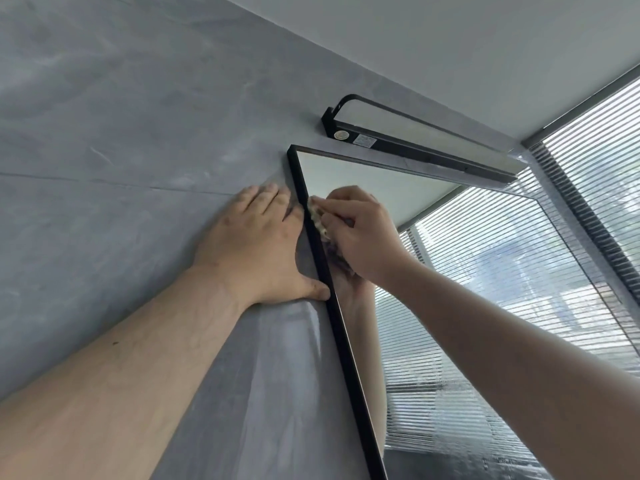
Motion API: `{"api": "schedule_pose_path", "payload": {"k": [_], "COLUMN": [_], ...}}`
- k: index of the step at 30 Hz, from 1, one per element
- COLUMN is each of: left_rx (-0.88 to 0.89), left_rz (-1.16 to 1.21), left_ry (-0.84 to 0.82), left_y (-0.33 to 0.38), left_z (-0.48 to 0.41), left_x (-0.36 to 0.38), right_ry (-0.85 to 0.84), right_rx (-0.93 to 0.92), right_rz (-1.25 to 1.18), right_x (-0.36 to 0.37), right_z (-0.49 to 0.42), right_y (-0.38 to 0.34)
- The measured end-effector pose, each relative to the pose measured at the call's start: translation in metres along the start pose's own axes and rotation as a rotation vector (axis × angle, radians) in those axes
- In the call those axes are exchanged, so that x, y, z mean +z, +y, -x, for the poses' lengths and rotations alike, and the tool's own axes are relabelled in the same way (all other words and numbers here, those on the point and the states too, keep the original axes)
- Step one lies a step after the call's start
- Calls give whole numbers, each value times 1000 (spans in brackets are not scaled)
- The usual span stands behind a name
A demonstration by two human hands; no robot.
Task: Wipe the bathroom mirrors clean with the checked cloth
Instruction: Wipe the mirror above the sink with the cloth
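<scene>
Checked cloth [317, 216] bunched in right hand [360, 233], pressed to mirror [450, 306] at twelve o'clock; left hand [256, 240] flat on wall [104, 133], fingers straight.

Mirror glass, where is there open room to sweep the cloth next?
Free: the mirror below the right hand, and the strip under the lamp. Crowded: the upper left corner, where cloth, frame and left hand meet.

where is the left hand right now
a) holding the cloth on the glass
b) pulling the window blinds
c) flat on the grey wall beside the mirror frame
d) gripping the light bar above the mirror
c: the left hand lies with straight fingers on the grey wall, its thumb against the mirror frame, while the right hand holds the cloth.
</scene>
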State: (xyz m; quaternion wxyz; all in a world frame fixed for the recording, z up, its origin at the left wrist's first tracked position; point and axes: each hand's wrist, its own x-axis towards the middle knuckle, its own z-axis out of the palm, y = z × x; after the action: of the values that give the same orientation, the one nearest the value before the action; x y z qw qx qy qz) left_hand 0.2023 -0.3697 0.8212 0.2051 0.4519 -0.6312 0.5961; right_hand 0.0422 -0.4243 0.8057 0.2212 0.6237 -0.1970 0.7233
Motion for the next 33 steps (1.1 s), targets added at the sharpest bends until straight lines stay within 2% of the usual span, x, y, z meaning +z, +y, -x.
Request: {"api": "schedule_pose_path", "payload": {"k": [9,19,23,27,33], "left_rx": [9,12,10,12,13], "left_rz": [34,30,28,15,32], "left_ry": [13,56,67,54,31], "left_y": [-1,-2,-2,-2,-1], "left_z": [1,0,0,0,1], "left_x": [-2,3,4,3,1], "right_ry": [-23,25,37,-16,-61], "right_rx": [-45,79,86,67,15], "right_rz": [-18,-68,-92,-99,-86], "right_x": [-13,-3,0,-7,-23], "right_z": [52,-48,-57,-29,72], "right_y": [3,-7,-7,-7,1]}}
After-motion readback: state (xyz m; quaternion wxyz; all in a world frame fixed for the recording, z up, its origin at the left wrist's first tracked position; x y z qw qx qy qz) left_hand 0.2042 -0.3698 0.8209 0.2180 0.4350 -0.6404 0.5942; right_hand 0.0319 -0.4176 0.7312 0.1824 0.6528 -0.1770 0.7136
